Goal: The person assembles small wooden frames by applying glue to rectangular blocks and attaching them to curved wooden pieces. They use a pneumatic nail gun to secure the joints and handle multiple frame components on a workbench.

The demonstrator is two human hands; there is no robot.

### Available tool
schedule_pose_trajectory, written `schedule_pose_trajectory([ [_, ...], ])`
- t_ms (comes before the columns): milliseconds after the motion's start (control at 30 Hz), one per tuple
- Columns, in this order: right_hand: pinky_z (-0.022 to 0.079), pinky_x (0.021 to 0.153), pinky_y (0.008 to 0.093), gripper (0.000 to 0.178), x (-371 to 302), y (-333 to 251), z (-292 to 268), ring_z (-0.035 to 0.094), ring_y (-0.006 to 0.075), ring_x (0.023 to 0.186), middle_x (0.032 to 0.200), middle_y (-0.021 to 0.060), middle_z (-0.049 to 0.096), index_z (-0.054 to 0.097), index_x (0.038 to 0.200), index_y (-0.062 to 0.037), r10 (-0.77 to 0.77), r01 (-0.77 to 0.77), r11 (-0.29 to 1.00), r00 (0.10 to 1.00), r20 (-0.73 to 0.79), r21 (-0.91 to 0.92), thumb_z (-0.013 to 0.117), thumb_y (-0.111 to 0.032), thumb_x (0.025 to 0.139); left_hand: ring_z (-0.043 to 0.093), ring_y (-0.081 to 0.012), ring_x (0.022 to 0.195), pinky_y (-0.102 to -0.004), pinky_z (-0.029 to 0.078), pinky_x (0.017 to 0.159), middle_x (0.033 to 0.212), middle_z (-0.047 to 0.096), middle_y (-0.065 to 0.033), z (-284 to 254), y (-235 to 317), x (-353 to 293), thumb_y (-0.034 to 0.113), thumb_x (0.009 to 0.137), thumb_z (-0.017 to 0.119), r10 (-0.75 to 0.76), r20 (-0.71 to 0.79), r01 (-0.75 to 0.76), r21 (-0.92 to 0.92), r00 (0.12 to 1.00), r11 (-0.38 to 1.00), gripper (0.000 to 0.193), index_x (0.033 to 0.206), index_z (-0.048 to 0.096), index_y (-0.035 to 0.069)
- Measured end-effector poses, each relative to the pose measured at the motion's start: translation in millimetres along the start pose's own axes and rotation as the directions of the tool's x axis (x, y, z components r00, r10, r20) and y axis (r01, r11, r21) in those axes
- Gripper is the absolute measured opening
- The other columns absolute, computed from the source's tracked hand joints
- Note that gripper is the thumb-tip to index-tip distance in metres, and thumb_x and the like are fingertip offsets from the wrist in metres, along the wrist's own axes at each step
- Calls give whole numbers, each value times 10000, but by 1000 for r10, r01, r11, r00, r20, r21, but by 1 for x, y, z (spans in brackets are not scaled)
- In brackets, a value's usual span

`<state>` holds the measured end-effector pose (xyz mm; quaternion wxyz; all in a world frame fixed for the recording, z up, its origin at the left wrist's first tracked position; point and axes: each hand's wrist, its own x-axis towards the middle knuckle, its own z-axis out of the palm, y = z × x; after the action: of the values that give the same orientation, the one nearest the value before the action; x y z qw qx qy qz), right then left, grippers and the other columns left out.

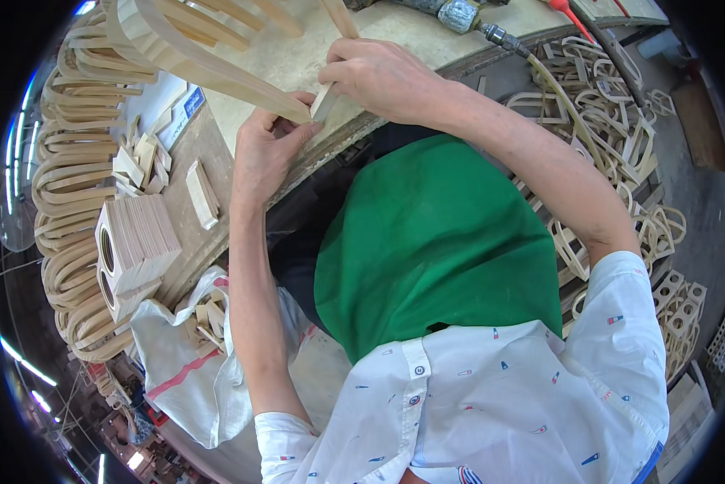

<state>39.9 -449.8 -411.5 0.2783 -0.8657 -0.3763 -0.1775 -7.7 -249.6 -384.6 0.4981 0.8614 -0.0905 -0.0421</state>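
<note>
My left hand (259, 153) is closed around the near end of a pale curved wooden frame (209, 74) at the bench's front edge, thumb and fingers pinching it. A small light wooden strip (324, 102) sits against that end, tilted upward. My right hand (387, 79) reaches in from the right and grips this strip between thumb and fingers. Part of the left fingers is hidden behind the frame. Beyond my right hand, a slim wooden bar (340, 18) rises toward the top edge of the view.
Bent U-shaped wooden pieces (70, 173) are stacked along the left. Closer in are plywood pieces with round holes (149, 238), small offcuts (141, 161) and a white sack (189, 387). A hose-fed tool (459, 14) lies at the far right; wooden frames (612, 129) are heaped below it.
</note>
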Motion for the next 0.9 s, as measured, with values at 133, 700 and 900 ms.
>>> schedule_pose_trajectory([
  [133,514,715,389,162,-3,-2,2,623,283,853,952,93,617,663,942,-31,-16,16,1000,998,-56,12,671,-92,793,491,-70,702,-239,446,658,876,595,20,2,-1,1,0,753,733,44,-23,-45,-55,999,997,311,1053,659,30],
  [700,508,705,384,170,-4,6,8,610,280,839,931,91,603,640,926,-26,-80,87,995,989,-124,51,676,-96,776,532,-62,744,-230,465,684,930,638,23,-6,-11,9,14,759,747,64,75,-56,-105,995,993,256,1003,671,29],
  [900,504,696,380,162,-3,6,5,608,282,827,933,89,601,640,926,-28,-74,83,994,991,-113,70,670,-93,780,536,-64,749,-235,466,684,937,639,16,-5,-6,9,-1,761,737,52,74,-46,-83,996,996,244,995,668,14],
])
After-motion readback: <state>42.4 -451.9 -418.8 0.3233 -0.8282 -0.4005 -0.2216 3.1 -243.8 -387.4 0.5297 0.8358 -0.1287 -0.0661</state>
